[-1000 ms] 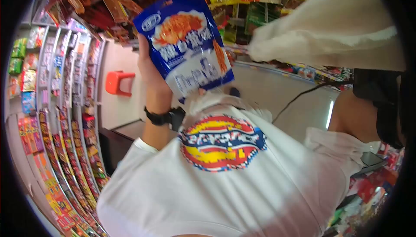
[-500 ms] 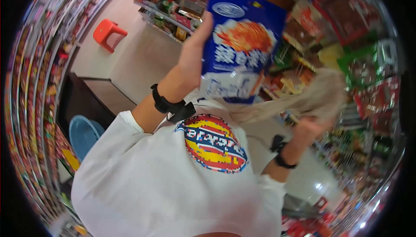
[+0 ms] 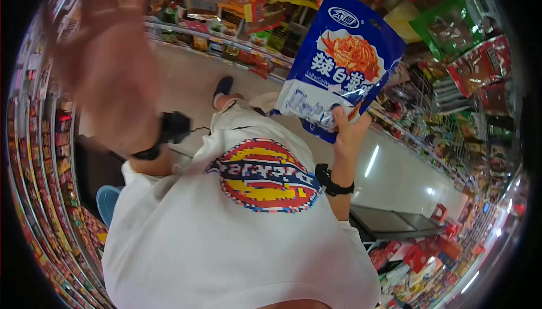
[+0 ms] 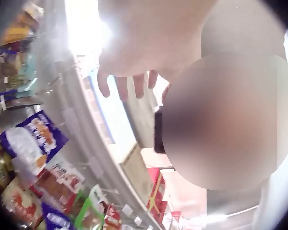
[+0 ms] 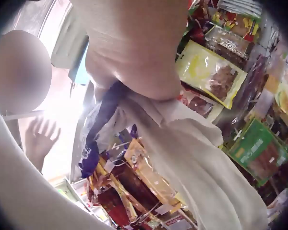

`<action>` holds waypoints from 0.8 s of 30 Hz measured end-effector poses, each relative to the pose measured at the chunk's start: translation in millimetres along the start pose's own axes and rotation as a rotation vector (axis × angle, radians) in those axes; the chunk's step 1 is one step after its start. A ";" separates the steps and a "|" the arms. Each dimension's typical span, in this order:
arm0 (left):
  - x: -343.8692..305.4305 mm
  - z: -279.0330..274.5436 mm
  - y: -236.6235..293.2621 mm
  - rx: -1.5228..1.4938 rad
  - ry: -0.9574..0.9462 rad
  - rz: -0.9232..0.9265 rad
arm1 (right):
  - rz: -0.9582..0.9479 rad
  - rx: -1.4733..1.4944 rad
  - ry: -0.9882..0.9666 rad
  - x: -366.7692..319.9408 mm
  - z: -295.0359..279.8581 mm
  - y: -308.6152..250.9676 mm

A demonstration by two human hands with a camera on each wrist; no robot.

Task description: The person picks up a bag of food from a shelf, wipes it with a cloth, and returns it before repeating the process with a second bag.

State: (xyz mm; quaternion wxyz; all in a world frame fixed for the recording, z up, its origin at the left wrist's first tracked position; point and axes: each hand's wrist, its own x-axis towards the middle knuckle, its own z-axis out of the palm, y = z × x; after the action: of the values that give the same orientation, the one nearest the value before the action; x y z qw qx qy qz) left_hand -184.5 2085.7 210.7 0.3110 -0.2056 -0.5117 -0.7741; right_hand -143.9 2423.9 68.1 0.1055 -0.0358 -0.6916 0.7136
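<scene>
A blue-and-white pouch of spicy cabbage [image 3: 344, 66] is upright before the chest in the head view, its printed front facing me. My right hand [image 3: 351, 131] grips its lower right corner, thumb on the front. The right wrist view shows that hand also holding a beige cloth [image 5: 182, 153], which hangs beside the pouch's blue edge [image 5: 93, 148]. My left hand [image 3: 118, 72], blurred, is raised at the upper left, apart from the pouch. With fingers spread and nothing held, the left hand [image 5: 38, 139] appears in the right wrist view.
Racks of hanging snack packets [image 3: 460, 24] stand ahead and to the right, with shelves of packets [image 3: 51, 185] on the left. A blue tub [image 3: 107, 203] is at the left beside a dark surface. A dark-topped table [image 3: 389, 221] stands at the right.
The pouch has passed from my left hand to my right and shifted rightward. My left hand has moved up and left. The cloth, earlier raised at the right, now hangs behind the pouch.
</scene>
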 end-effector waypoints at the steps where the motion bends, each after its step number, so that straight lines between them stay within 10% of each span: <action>1: 3.8 -2.4 15.2 0.043 -0.118 0.139 | 0.033 -0.058 -0.006 -0.9 -7.3 1.8; 5: 10.4 24.5 44.2 0.187 -0.741 0.451 | 0.044 0.033 0.142 -4.2 -13.0 23.1; 9: 6.4 49.6 27.3 0.261 -0.920 0.506 | 0.103 -0.036 0.253 -4.7 -14.5 35.7; 20: 30.8 46.4 32.0 0.195 -0.752 0.679 | 0.184 -0.113 0.432 -10.6 -13.3 46.7; 24: 136.5 33.4 13.2 0.256 -0.565 0.818 | 0.207 -0.097 0.481 -14.4 -12.2 50.2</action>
State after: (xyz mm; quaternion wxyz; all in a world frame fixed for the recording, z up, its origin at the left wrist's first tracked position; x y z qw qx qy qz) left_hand -274.0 2075.7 319.4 0.4608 -0.5503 -0.5442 -0.4343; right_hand -132.6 2431.9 16.4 0.1912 -0.2800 -0.6727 0.6576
